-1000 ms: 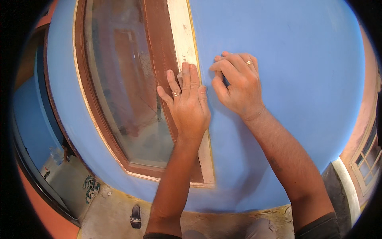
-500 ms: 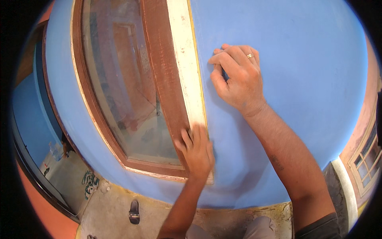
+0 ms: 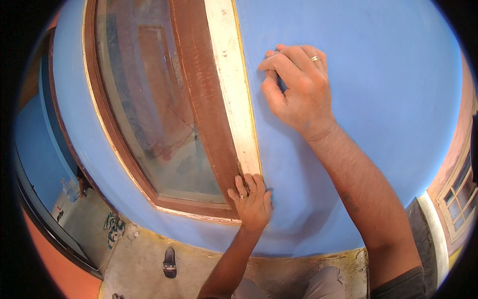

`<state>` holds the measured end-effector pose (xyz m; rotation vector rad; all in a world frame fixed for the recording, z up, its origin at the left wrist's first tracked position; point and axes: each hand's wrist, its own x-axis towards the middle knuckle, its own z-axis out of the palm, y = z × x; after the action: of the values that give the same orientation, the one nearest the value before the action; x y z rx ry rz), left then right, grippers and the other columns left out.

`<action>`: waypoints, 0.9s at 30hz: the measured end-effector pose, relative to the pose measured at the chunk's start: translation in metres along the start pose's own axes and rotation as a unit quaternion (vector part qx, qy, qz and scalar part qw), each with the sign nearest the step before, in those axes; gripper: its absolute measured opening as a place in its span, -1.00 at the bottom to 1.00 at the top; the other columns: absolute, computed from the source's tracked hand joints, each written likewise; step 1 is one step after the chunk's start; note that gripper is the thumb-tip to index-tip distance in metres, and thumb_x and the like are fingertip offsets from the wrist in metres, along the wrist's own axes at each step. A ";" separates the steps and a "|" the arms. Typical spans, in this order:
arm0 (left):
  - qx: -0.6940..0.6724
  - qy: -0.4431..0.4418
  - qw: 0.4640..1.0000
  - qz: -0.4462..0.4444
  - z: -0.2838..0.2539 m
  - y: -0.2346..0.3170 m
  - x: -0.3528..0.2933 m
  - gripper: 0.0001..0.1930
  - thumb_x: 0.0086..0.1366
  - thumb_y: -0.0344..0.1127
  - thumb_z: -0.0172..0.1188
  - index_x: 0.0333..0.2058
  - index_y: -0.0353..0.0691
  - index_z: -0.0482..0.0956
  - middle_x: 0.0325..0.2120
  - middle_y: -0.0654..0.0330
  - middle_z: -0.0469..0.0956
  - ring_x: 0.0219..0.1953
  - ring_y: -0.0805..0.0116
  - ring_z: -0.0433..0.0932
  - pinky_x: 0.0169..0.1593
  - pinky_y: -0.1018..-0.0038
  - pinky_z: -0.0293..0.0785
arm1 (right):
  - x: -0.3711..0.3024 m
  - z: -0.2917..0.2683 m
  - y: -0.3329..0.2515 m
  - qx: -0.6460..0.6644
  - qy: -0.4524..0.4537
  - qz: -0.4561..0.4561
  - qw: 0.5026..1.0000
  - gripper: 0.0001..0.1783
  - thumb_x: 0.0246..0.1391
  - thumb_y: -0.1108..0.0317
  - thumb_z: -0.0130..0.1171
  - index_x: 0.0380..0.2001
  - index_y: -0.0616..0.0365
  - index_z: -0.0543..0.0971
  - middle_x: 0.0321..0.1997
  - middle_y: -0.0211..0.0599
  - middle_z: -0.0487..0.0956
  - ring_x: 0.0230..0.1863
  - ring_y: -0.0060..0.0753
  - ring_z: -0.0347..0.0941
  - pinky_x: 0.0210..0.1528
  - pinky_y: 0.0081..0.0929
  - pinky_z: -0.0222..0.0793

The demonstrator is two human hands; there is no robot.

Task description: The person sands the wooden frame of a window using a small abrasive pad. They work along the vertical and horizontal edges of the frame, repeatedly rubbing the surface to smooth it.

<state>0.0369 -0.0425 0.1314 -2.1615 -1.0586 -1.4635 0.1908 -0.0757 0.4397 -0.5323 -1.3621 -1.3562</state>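
The left hand (image 3: 254, 207), fingers outstretched, now lies lower on the pale strip (image 3: 235, 89) beside the brown window frame (image 3: 203, 99), bringing contact near the strip's bottom end, while the right hand (image 3: 303, 87) stays loosely curled by the blue wall (image 3: 383, 99), any grip unclear.

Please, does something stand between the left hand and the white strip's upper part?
Nothing visible, except a thin brownish piece by the left hand; the white strip above is uncovered. The right hand is to its right.
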 end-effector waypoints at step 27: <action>-0.037 -0.002 0.999 -0.013 -0.011 0.016 0.010 -0.51 0.49 -0.45 0.01 0.30 -0.64 0.34 0.35 -0.50 0.31 0.35 -0.76 0.23 0.41 -0.55 -0.01 | 0.000 -0.004 -0.002 0.035 -0.023 -0.001 0.999 -0.87 -0.06 0.59 0.13 -0.50 0.08 0.49 -0.48 -0.32 0.42 -0.43 -0.30 0.26 -0.23 -0.25 0.23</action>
<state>0.0431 -0.0565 0.1471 -2.2110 -1.0525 -1.5330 0.1909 -0.0800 0.4377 -0.5180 -1.4414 -1.2998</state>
